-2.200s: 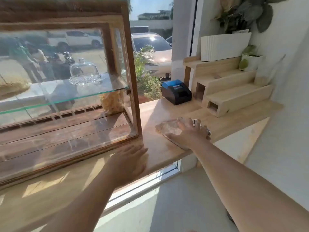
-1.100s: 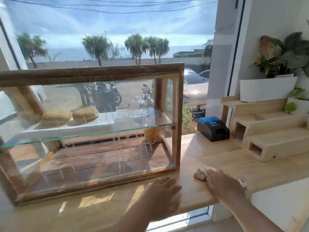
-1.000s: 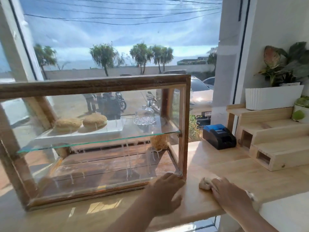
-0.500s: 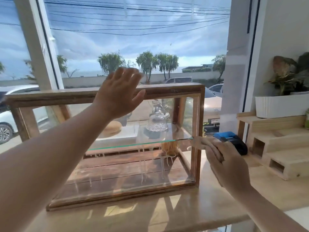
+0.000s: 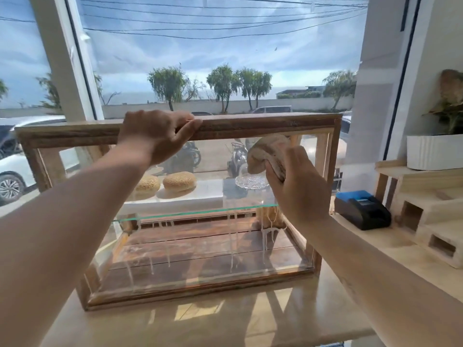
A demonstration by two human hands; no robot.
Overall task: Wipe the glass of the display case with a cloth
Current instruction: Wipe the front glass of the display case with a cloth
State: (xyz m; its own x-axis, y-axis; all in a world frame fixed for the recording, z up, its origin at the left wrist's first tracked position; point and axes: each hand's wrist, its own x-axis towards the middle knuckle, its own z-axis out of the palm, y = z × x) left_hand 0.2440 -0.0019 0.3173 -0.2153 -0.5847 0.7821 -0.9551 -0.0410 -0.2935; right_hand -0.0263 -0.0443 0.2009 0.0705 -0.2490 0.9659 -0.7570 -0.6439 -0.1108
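Observation:
A wood-framed display case (image 5: 250, 125) with a glass front (image 5: 200, 246) stands on the wooden counter. White drip streaks run down the lower glass. My left hand (image 5: 155, 136) grips the case's top rail, fingers curled over it. My right hand (image 5: 298, 186) holds a bunched beige cloth (image 5: 269, 152) pressed against the upper right of the front glass, just under the top rail. Inside, two seeded buns (image 5: 179, 181) and a small glass dome dish (image 5: 250, 181) sit on a glass shelf.
A black and blue receipt printer (image 5: 362, 209) sits right of the case. Stepped wooden risers (image 5: 431, 216) and a white planter (image 5: 434, 151) stand at the far right. A large window behind shows a street with parked cars. The counter's front edge (image 5: 225, 329) is close to me.
My right hand lifted the cloth from the counter to the upper right glass. My left hand rose from the counter and closed on the top rail.

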